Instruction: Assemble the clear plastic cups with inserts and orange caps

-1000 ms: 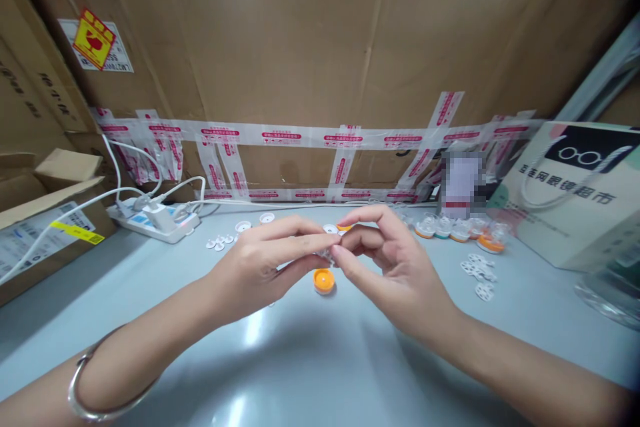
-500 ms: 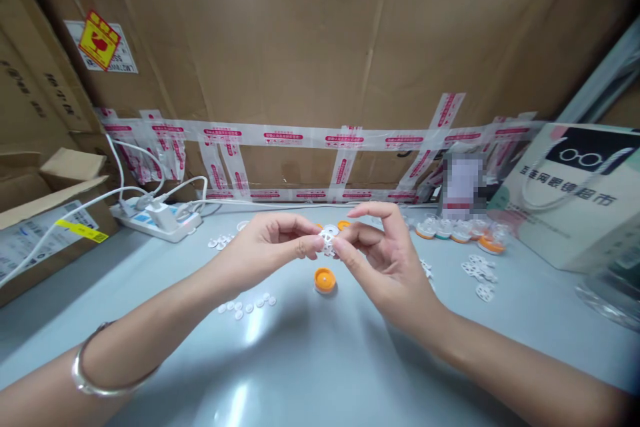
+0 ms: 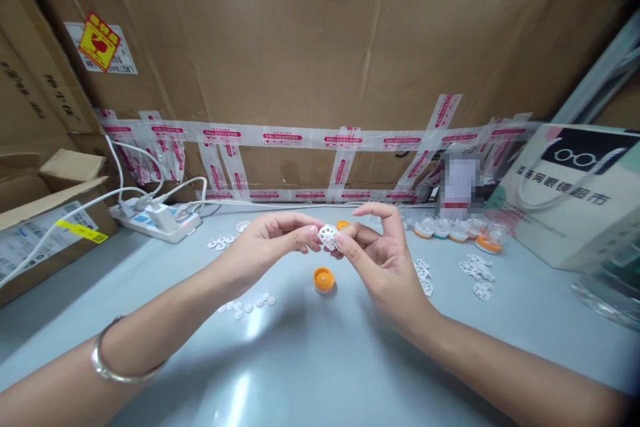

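A small white plastic disc with cut-out spokes (image 3: 327, 236) is held above the table, at the centre of the view. My left hand (image 3: 277, 239) pinches its left edge between thumb and fingertips. On the other side, the thumb and a finger of my right hand (image 3: 385, 250) grip it, with the index finger raised. Below sits an orange round cup-like part (image 3: 324, 279) with a small pin in the middle. Part of another orange piece (image 3: 343, 225) shows behind my fingers. Small white round pieces (image 3: 249, 308) lie to the left, and white spoked discs (image 3: 423, 272) lie right of my right hand.
More spoked discs (image 3: 477, 268) lie farther right. Clear-topped round cases with coloured bases (image 3: 457, 230) stand at the back right, by a paper bag (image 3: 570, 193). A power strip (image 3: 160, 217) with cables and an open carton (image 3: 55, 233) are left. A large cardboard box (image 3: 300, 67) closes off the back.
The white disc has turned in my fingers, so its spoked round face now shows more fully. Both hands stay nearly in place.
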Demonstrator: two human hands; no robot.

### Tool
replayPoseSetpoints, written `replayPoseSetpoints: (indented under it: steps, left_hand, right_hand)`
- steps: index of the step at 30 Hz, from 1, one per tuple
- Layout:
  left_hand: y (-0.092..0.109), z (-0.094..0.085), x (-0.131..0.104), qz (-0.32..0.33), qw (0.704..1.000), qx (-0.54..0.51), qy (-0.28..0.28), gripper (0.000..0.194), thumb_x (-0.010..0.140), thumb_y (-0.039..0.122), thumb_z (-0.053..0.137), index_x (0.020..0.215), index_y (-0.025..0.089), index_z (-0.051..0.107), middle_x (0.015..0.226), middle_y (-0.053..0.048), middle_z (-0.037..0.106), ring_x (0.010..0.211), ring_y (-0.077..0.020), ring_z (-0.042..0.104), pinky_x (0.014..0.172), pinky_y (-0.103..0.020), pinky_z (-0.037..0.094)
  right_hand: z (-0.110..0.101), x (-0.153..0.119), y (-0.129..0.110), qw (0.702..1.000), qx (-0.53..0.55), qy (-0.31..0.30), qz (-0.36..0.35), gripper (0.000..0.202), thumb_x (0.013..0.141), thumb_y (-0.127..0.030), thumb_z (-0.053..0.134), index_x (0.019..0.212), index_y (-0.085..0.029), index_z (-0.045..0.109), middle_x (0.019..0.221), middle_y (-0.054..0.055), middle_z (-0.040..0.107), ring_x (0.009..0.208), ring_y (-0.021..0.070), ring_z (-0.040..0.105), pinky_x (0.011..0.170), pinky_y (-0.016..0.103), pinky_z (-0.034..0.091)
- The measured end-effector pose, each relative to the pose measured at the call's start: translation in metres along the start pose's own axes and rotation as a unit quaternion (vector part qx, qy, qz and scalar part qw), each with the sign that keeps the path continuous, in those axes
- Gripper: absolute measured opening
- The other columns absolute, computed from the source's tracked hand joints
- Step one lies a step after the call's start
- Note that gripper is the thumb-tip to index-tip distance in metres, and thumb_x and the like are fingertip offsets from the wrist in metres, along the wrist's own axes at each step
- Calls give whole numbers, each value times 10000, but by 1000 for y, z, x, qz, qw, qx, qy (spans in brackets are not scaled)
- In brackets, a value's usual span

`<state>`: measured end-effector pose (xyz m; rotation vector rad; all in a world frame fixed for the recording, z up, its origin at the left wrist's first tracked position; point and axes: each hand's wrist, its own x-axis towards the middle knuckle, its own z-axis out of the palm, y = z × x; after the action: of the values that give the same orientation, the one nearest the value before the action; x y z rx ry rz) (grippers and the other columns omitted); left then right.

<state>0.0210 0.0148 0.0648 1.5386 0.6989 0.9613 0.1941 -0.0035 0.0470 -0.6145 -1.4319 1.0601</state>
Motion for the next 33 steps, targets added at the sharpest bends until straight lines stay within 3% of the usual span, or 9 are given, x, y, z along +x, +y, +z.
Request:
replayPoseSetpoints:
  steps: [7, 11, 13, 16, 19, 25, 33]
  left_hand:
    - [-3, 9, 0, 8, 1000, -1, -4, 150, 809, 252, 609, 921, 156, 634, 886, -44, 674, 865, -168, 627, 834, -321, 483]
    - [-11, 1, 3, -12, 998, 55, 29, 144, 799, 270, 603, 877, 152, 628, 883, -41, 669, 857, -159, 622, 809, -292, 482]
    - [-18, -3, 5, -38, 994, 96, 40, 143, 774, 262, 620, 862, 151, 628, 846, -31, 668, 813, -143, 620, 760, -261, 485]
    - [-30, -6, 8, -62, 981, 180, 40, 149, 744, 236, 621, 856, 140, 639, 760, -18, 658, 703, -122, 601, 665, -230, 474]
    - [-39, -3, 7, -40, 968, 245, 23, 214, 744, 209, 594, 945, 148, 639, 740, -6, 654, 672, -112, 583, 640, -219, 461]
    - [-45, 2, 5, 21, 953, 302, -25, 215, 797, 198, 522, 977, 181, 638, 894, -22, 679, 782, -131, 584, 702, -235, 453]
    - [-55, 0, 6, 34, 941, 335, -32, 207, 825, 180, 517, 976, 202, 656, 965, -34, 662, 813, -137, 584, 725, -245, 444]
  right_hand:
    - [1, 2, 4, 996, 5, -5, 87, 261, 810, -327, 577, 948, -261, 365, 648, -64, 601, 655, 113, 567, 690, 291, 472]
    - [-20, 14, 12, 986, -66, -66, 141, 272, 819, -435, 528, 949, -233, 400, 728, -14, 622, 748, 143, 591, 762, 341, 459]
    - [-35, 20, 17, 961, -161, -149, 169, 326, 772, -448, 580, 960, -219, 444, 847, 22, 611, 820, 158, 575, 778, 342, 448]
    - [-51, 23, 23, 886, -323, -274, 188, 487, 646, -433, 699, 1031, -217, 494, 973, 44, 562, 874, 182, 535, 765, 331, 438]
    - [-50, 18, 29, 843, -393, -328, 166, 516, 611, -407, 719, 1043, -211, 516, 965, 37, 550, 867, 184, 513, 753, 313, 423]
    - [-36, 8, 46, 866, -394, -290, 102, 223, 699, -304, 631, 878, -194, 557, 823, 8, 534, 753, 154, 489, 666, 272, 390]
    - [-37, 6, 62, 891, -371, -249, 84, 233, 699, -324, 643, 859, -180, 557, 747, -9, 510, 674, 130, 443, 606, 247, 351]
